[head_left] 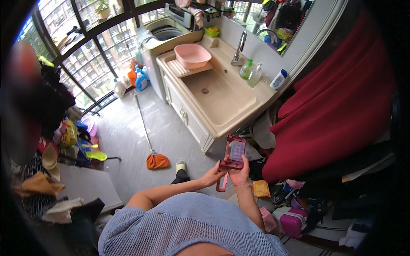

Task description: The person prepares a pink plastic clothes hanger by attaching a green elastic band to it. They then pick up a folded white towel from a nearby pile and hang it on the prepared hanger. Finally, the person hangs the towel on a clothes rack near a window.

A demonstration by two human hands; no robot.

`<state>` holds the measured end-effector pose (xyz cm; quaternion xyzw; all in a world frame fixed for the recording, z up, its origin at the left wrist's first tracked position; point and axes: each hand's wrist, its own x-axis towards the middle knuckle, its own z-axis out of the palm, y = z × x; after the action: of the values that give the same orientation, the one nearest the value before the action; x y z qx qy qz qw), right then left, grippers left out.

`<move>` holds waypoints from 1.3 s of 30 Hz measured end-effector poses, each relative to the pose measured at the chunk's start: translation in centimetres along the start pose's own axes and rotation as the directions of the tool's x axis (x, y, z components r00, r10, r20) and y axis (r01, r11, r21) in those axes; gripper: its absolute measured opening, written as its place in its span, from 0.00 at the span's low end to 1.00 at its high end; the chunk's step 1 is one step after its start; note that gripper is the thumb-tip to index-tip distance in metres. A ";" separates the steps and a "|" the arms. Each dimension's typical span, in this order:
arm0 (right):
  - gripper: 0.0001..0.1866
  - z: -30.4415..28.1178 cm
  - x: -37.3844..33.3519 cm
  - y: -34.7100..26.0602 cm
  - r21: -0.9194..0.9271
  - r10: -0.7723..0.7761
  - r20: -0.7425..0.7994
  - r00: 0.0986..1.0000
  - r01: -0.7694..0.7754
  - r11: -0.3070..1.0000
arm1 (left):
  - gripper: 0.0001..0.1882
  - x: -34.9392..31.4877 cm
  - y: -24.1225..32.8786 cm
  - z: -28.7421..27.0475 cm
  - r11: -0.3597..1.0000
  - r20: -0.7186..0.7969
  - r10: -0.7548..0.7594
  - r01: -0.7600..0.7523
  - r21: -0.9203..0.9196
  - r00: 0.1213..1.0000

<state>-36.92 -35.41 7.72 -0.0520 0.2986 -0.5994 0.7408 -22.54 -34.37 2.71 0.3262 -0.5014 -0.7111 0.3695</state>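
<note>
A dark red plastic case (230, 141) with a pale lilac, see-through compartment piece (237, 151) in it is held in front of my body, to the right of the middle. My left hand (212, 175) grips its near left corner, fingers closed on the edge. From below and the right, my right hand (240, 173) supports it, the thumb along its side. A pinkish-red loop (221, 184) hangs under the case between my hands; I cannot make out whether it is a handle or a lid edge.
Ahead stands a beige sink (230, 109) with a pink basin (192, 56) on its left end. An orange mop (158, 161) lies on the grey floor. Dark red cloth (337, 98) hangs at the right. Clutter fills the left, near a white panel (87, 183); a purple case (292, 222) sits lower right.
</note>
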 end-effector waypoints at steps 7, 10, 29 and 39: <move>0.21 3.3 4.4 -0.7 -0.020 -0.150 -0.234 0.960 0.150 0.988 | 0.19 2.8 3.0 -10.3 0.970 0.205 -0.139 0.092 0.224 0.969; 0.17 4.0 7.4 -0.2 -0.066 -0.207 -0.326 0.922 0.197 0.978 | 0.15 2.4 1.4 -18.0 0.947 0.105 -0.249 0.219 0.237 0.963; 0.23 -7.2 20.4 -2.5 -0.063 -0.050 -0.627 0.777 0.014 0.998 | 0.14 -1.0 0.2 -30.2 0.804 -0.400 -0.437 0.550 0.228 0.805; 0.26 -10.6 26.9 -4.7 -0.204 -0.154 -0.555 0.818 0.045 0.978 | 0.12 -3.8 -1.8 -29.5 0.651 -0.648 -0.351 0.674 0.350 0.676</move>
<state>-43.54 -58.48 -9.09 0.0457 0.5557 -0.5957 0.5781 3.68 -44.61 -7.05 0.7343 -0.4469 -0.4883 0.1505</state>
